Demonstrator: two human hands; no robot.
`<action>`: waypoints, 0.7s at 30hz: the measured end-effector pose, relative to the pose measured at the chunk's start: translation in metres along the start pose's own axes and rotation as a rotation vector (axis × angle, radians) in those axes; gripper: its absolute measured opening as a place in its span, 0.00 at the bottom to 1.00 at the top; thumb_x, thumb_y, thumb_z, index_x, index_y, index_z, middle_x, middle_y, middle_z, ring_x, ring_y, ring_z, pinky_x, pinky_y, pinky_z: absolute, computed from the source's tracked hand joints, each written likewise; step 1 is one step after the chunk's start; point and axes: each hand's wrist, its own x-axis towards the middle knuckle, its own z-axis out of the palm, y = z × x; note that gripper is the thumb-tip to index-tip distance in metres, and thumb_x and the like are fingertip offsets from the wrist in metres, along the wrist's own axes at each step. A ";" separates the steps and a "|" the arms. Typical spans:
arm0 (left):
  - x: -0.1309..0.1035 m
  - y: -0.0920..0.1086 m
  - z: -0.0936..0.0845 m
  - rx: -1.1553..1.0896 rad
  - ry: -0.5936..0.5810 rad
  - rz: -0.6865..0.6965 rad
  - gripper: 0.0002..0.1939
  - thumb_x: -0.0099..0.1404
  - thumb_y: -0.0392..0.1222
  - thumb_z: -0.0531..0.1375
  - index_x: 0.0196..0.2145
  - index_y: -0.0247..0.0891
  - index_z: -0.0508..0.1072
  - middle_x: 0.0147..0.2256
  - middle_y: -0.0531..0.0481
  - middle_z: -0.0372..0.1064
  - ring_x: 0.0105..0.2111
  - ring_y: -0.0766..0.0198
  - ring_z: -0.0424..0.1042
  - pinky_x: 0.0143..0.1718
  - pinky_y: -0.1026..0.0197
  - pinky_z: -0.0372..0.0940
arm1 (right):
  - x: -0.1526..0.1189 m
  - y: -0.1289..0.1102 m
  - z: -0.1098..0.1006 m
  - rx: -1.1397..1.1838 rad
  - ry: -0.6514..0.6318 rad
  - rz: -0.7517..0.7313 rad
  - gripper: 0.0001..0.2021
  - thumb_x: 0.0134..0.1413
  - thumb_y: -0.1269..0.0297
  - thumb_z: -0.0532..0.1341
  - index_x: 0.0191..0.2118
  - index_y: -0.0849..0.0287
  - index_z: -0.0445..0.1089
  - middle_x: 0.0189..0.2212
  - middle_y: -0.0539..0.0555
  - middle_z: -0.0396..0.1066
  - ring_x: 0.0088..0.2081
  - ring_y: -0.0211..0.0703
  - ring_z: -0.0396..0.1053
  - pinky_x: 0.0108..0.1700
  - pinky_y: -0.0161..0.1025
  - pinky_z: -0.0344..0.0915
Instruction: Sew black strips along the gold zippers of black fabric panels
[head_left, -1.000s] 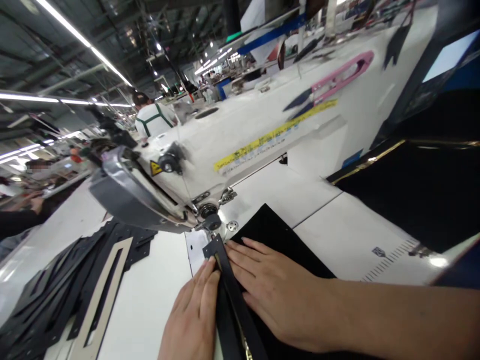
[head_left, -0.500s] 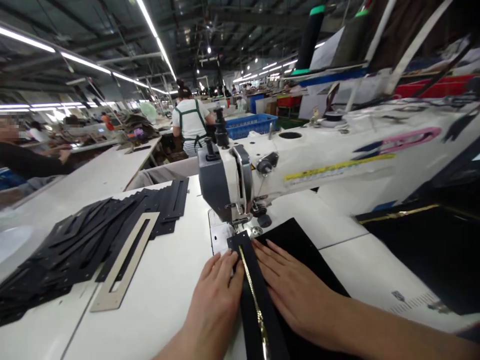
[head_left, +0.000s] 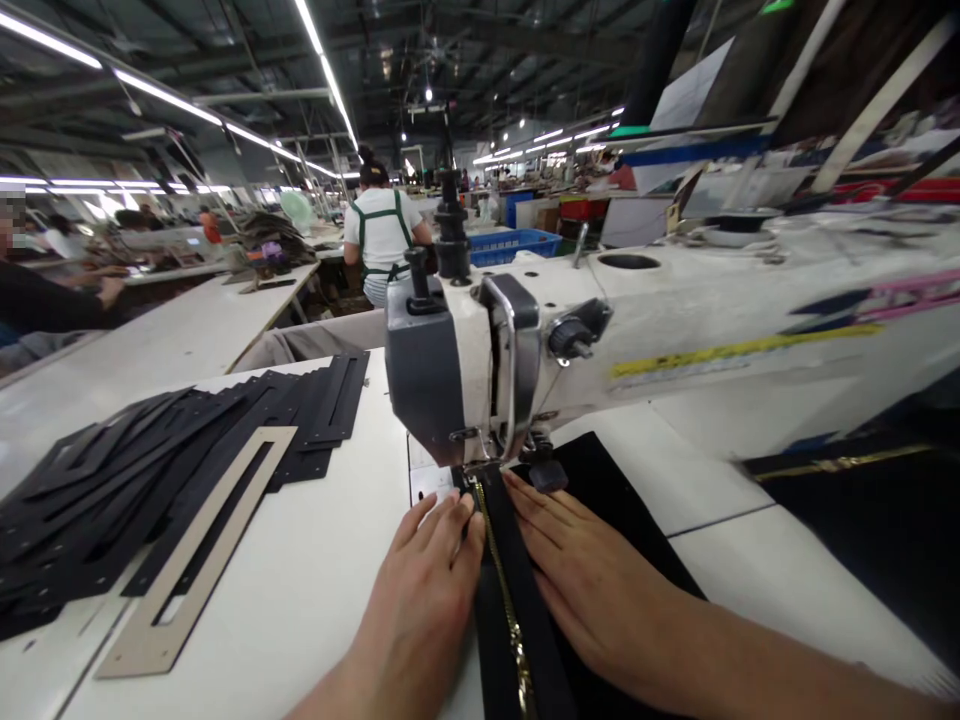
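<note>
A black strip (head_left: 534, 600) with a gold zipper (head_left: 504, 590) along its slot lies lengthwise under the head of a white sewing machine (head_left: 480, 360). Its far end is at the presser foot. My left hand (head_left: 424, 590) rests at the strip's left edge, fingers bent and close together, thumb beside the zipper. My right hand (head_left: 592, 570) lies flat with fingers stretched forward on the strip's right side and on a larger black panel (head_left: 600, 480), which reaches under my forearm. The fingertips of both hands are near the presser foot.
On the left, many black slotted pieces (head_left: 202, 450) lie in a fanned pile, a beige slotted frame (head_left: 217, 540) on top. Another black piece with a gold zipper (head_left: 862, 520) lies at right. A person in a white shirt (head_left: 384, 230) stands beyond, near a blue basket (head_left: 514, 245).
The strip's far end has moved forward under the presser foot. The machine head appears larger and closer as the view shifts. Both hands keep nearly the same pose.
</note>
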 end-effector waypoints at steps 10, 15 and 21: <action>0.001 0.001 -0.001 -0.027 0.003 0.005 0.17 0.67 0.33 0.43 0.47 0.28 0.67 0.48 0.37 0.65 0.50 0.55 0.63 0.50 0.52 0.61 | -0.002 -0.002 -0.001 0.014 0.034 0.003 0.28 0.52 0.75 0.49 0.61 0.69 0.47 0.57 0.64 0.54 0.59 0.48 0.49 0.59 0.50 0.51; 0.001 0.002 0.003 -0.035 0.013 -0.001 0.17 0.67 0.32 0.43 0.47 0.27 0.67 0.48 0.36 0.65 0.50 0.55 0.63 0.50 0.52 0.62 | -0.001 -0.002 -0.002 0.025 0.018 0.009 0.27 0.52 0.75 0.49 0.59 0.68 0.51 0.57 0.64 0.54 0.59 0.48 0.50 0.59 0.51 0.50; 0.001 0.001 0.004 -0.025 0.040 0.012 0.18 0.65 0.30 0.42 0.46 0.29 0.68 0.48 0.38 0.66 0.49 0.55 0.64 0.49 0.52 0.63 | -0.001 -0.002 -0.004 0.060 0.023 0.034 0.25 0.53 0.75 0.48 0.59 0.66 0.53 0.59 0.62 0.51 0.60 0.46 0.46 0.59 0.49 0.49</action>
